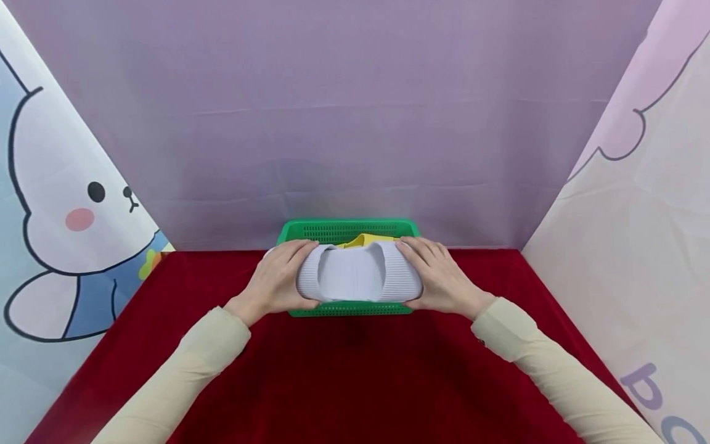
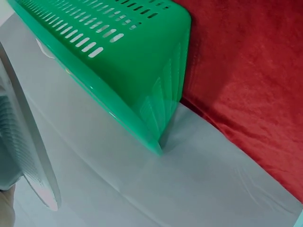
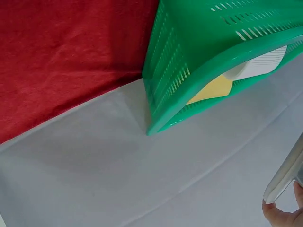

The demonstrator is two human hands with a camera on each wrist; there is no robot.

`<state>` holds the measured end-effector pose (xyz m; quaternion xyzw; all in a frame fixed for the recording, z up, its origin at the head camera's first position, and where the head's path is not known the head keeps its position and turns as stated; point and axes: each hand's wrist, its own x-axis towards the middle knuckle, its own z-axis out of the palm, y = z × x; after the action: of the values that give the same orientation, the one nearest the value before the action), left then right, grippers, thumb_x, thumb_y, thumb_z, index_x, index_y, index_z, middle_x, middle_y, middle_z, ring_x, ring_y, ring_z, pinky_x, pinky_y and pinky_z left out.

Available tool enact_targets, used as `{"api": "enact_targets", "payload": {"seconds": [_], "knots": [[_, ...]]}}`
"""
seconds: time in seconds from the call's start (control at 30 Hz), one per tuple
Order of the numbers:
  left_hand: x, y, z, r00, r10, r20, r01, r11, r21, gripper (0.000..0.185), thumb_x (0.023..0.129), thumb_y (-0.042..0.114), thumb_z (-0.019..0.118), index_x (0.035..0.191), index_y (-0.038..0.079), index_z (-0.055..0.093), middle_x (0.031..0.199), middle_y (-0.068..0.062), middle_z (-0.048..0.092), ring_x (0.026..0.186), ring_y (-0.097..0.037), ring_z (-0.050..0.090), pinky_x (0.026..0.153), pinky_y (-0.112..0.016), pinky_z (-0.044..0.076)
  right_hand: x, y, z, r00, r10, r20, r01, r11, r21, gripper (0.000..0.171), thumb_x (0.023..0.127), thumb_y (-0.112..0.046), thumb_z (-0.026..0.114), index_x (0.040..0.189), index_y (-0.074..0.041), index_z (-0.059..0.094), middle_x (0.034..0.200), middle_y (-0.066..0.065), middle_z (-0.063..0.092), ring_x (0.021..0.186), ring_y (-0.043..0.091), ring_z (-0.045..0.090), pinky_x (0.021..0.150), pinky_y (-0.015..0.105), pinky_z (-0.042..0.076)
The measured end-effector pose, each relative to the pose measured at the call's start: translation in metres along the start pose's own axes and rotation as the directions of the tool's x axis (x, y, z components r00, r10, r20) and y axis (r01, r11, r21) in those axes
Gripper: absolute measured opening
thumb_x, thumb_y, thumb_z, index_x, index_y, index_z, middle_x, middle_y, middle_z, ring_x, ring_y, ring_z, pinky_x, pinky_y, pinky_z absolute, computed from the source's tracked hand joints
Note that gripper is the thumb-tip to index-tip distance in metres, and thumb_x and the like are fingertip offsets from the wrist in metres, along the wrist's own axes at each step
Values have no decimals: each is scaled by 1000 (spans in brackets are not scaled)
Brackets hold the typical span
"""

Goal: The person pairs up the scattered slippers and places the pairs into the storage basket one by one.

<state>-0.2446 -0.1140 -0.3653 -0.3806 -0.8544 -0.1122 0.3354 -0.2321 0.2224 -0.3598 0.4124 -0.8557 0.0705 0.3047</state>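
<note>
A white ribbed slipper (image 1: 357, 275) lies crosswise over a green slotted basket (image 1: 310, 232) at the far edge of the red cloth. My left hand (image 1: 279, 280) grips its left end, fingers curled over the top. My right hand (image 1: 438, 277) grips the right end the same way. Something yellow (image 1: 363, 240) shows inside the basket behind the slipper. In the left wrist view the slipper's edge (image 2: 33, 156) appears beside the basket's corner (image 2: 156, 94). The right wrist view shows the basket (image 3: 199, 42) with the yellow thing (image 3: 213, 89) and a white ribbed piece (image 3: 262, 64) inside.
A red cloth (image 1: 355, 376) covers the table. A purple backdrop (image 1: 344, 123) rises right behind the basket. Cartoon-printed sheets stand at the left (image 1: 66, 203) and right (image 1: 643, 246), closing the space on both sides.
</note>
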Motion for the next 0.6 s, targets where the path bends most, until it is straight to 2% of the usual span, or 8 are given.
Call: {"api": "enact_targets", "payload": {"seconds": [0.6], "knots": [[7,9,4,1000,17,20,-17,1000,4,96,50,54,76,129,7,48,122,-8,54,112,-25,50,94,-43,45,10,-12,4,999,-21,-35,22,999,29,109,48,-42,87,136,-4,34,133,15,41,122,30,36,94,48,36]]}}
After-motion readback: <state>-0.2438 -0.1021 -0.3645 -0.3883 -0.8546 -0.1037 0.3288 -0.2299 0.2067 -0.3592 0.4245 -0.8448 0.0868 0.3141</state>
